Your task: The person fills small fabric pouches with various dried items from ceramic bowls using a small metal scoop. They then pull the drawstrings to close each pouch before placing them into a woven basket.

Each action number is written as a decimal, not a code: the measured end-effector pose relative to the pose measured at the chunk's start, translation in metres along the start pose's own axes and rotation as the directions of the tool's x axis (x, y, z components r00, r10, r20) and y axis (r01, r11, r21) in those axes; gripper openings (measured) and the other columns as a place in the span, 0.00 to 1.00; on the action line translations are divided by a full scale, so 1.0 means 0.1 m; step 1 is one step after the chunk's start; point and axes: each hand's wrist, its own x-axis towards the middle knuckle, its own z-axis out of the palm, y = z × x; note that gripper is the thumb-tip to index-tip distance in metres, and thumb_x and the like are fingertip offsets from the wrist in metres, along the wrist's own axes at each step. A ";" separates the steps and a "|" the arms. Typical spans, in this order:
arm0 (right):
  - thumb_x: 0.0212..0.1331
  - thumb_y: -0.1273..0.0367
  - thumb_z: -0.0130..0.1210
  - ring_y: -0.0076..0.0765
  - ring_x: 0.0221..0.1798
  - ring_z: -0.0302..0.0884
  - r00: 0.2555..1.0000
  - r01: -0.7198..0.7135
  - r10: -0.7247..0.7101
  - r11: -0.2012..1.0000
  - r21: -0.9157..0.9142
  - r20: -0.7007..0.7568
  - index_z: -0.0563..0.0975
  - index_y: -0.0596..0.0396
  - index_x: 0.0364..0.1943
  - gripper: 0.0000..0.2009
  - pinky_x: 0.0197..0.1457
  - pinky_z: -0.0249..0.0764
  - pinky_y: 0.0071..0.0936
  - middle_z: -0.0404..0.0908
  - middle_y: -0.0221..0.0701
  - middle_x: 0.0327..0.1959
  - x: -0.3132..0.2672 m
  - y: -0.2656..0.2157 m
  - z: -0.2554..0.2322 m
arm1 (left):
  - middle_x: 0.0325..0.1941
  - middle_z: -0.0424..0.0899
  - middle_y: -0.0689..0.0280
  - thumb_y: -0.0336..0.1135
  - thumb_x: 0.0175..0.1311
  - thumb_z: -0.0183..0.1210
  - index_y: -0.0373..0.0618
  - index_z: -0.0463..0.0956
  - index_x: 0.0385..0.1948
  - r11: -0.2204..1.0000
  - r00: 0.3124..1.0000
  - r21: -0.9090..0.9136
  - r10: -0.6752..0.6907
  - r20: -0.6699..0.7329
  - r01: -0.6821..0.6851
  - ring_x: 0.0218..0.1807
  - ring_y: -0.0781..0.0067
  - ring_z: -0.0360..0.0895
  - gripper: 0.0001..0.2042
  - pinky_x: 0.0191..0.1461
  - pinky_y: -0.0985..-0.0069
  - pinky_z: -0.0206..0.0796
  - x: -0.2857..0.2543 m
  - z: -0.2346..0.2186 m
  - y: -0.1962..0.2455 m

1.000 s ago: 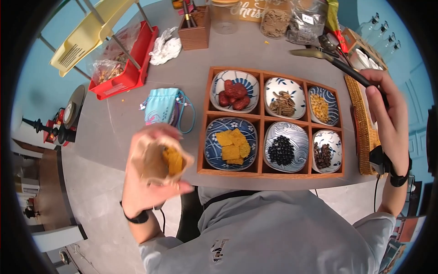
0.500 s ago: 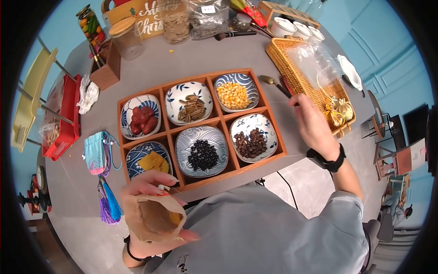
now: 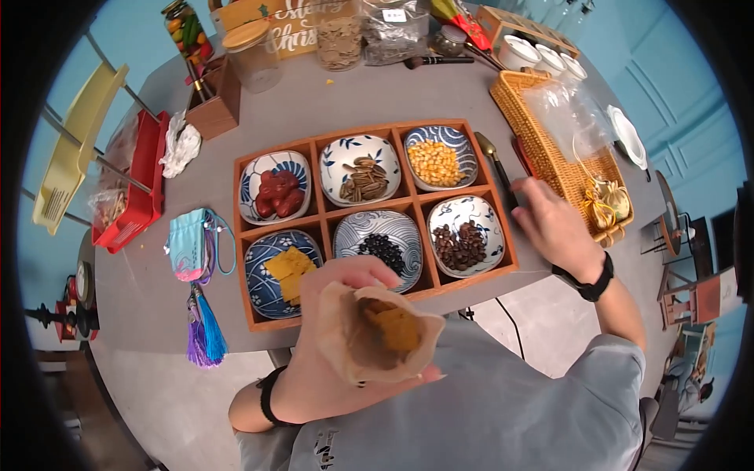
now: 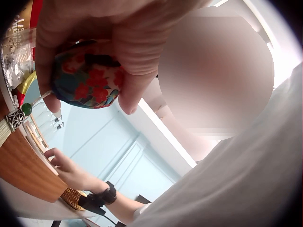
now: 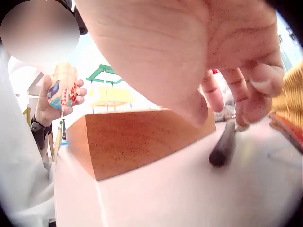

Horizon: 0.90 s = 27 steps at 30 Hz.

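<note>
My left hand grips a small drawstring pouch in front of my shirt, its mouth open toward the head camera. Inside show orange-yellow pieces. The left wrist view shows red flowers on the pouch's cloth. On the table right of the wooden box lies a spoon with a dark handle. My right hand hovers at the handle's end, fingers loosely bent. In the right wrist view the handle rests on the table under the fingertips.
The divided wooden box holds bowls of red dates, brown pods, corn kernels, yellow squares, black beans and brown beans. A wicker basket stands to the right. At left are a blue pouch with tassels and a red tray.
My right hand has come down from the upper right with the spoon, which now lies on the table, and its fingers have loosened. The left hand still holds the pouch. The head view has turned.
</note>
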 end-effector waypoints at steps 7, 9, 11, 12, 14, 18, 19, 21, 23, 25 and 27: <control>0.52 0.53 0.75 0.41 0.28 0.83 0.953 0.288 -0.292 0.775 0.562 -0.085 0.77 0.56 0.42 0.25 0.30 0.77 0.35 0.81 0.35 0.32 -0.12 -0.94 -0.54 | 0.57 0.65 0.58 0.38 0.40 0.85 0.45 0.55 0.58 0.960 0.986 0.267 0.118 -0.116 -0.084 0.56 0.65 0.72 0.47 0.56 0.69 0.70 0.24 0.14 -0.01; 0.48 0.52 0.76 0.42 0.27 0.81 0.911 0.406 -0.382 0.759 0.509 -0.157 0.77 0.56 0.41 0.27 0.28 0.76 0.35 0.80 0.34 0.31 -0.02 -1.17 -0.46 | 0.56 0.66 0.58 0.38 0.40 0.85 0.45 0.57 0.57 0.957 0.981 0.287 0.093 -0.173 -0.040 0.56 0.64 0.71 0.46 0.58 0.69 0.68 0.28 0.19 -0.01; 0.49 0.54 0.76 0.43 0.27 0.81 0.901 0.433 -0.397 0.796 0.422 -0.176 0.77 0.57 0.41 0.25 0.28 0.76 0.36 0.79 0.34 0.30 0.07 -1.26 -0.38 | 0.57 0.65 0.58 0.32 0.41 0.84 0.45 0.57 0.58 0.959 0.974 0.282 0.102 -0.203 -0.041 0.57 0.63 0.70 0.45 0.59 0.68 0.68 0.30 0.24 -0.03; 0.48 0.55 0.75 0.44 0.27 0.81 0.899 0.438 -0.393 0.795 0.419 -0.193 0.77 0.56 0.41 0.24 0.28 0.76 0.37 0.79 0.34 0.29 0.09 -1.25 -0.32 | 0.57 0.65 0.58 0.32 0.41 0.84 0.45 0.58 0.57 0.951 0.970 0.306 0.111 -0.215 -0.041 0.57 0.63 0.70 0.44 0.58 0.68 0.68 0.31 0.26 -0.04; 0.48 0.58 0.74 0.45 0.27 0.80 0.894 0.449 -0.389 0.791 0.416 -0.224 0.77 0.56 0.41 0.22 0.29 0.76 0.38 0.78 0.34 0.29 0.12 -1.22 -0.21 | 0.58 0.65 0.58 0.33 0.42 0.84 0.45 0.59 0.57 0.922 0.962 0.384 0.150 -0.228 -0.053 0.57 0.63 0.69 0.43 0.58 0.67 0.68 0.31 0.28 -0.05; 0.52 0.68 0.70 0.48 0.30 0.80 0.882 0.461 -0.441 0.731 0.503 -0.168 0.78 0.56 0.42 0.16 0.32 0.75 0.40 0.79 0.36 0.29 0.09 -1.09 -0.34 | 0.65 0.63 0.56 0.31 0.46 0.82 0.44 0.54 0.64 0.998 0.998 -0.014 -0.055 -0.040 0.054 0.66 0.65 0.69 0.47 0.66 0.67 0.71 0.15 0.17 0.00; 0.54 0.70 0.69 0.49 0.31 0.80 0.885 0.439 -0.450 0.723 0.534 -0.118 0.78 0.57 0.43 0.14 0.33 0.75 0.41 0.79 0.37 0.30 0.08 -1.06 -0.40 | 0.67 0.67 0.55 0.27 0.57 0.74 0.42 0.59 0.64 0.983 0.993 -0.139 -0.118 -0.005 0.116 0.63 0.64 0.75 0.36 0.67 0.63 0.73 0.12 0.14 0.07; 0.58 0.68 0.68 0.43 0.28 0.81 0.874 0.462 -0.467 0.707 0.536 -0.138 0.81 0.57 0.41 0.11 0.29 0.73 0.35 0.81 0.34 0.28 0.09 -1.00 -0.37 | 0.62 0.74 0.55 0.26 0.61 0.70 0.39 0.67 0.60 0.986 0.985 -0.035 -0.161 0.063 0.163 0.56 0.63 0.79 0.27 0.61 0.65 0.75 0.10 -0.03 0.10; 0.59 0.68 0.68 0.42 0.28 0.80 0.857 0.482 -0.497 0.681 0.551 -0.136 0.82 0.58 0.41 0.10 0.29 0.72 0.35 0.81 0.34 0.28 0.09 -0.97 -0.37 | 0.47 0.85 0.56 0.24 0.62 0.66 0.35 0.81 0.47 0.980 0.997 0.183 -0.079 0.014 0.075 0.44 0.62 0.84 0.12 0.49 0.72 0.76 0.17 -0.10 0.17; 0.59 0.69 0.67 0.49 0.31 0.80 0.833 0.497 -0.542 0.644 0.581 -0.111 0.79 0.58 0.44 0.13 0.33 0.74 0.41 0.79 0.37 0.30 0.09 -0.95 -0.40 | 0.45 0.85 0.56 0.22 0.59 0.67 0.35 0.82 0.48 0.971 0.999 0.239 -0.032 0.043 0.021 0.42 0.60 0.84 0.14 0.44 0.72 0.76 0.16 -0.19 0.15; 0.60 0.69 0.66 0.48 0.31 0.81 0.826 0.497 -0.557 0.648 0.577 -0.087 0.80 0.59 0.45 0.12 0.33 0.76 0.40 0.81 0.37 0.31 0.08 -0.94 -0.43 | 0.42 0.85 0.58 0.22 0.55 0.69 0.36 0.84 0.46 0.967 0.999 0.250 -0.046 0.012 0.041 0.39 0.60 0.84 0.15 0.40 0.73 0.75 0.12 -0.22 0.18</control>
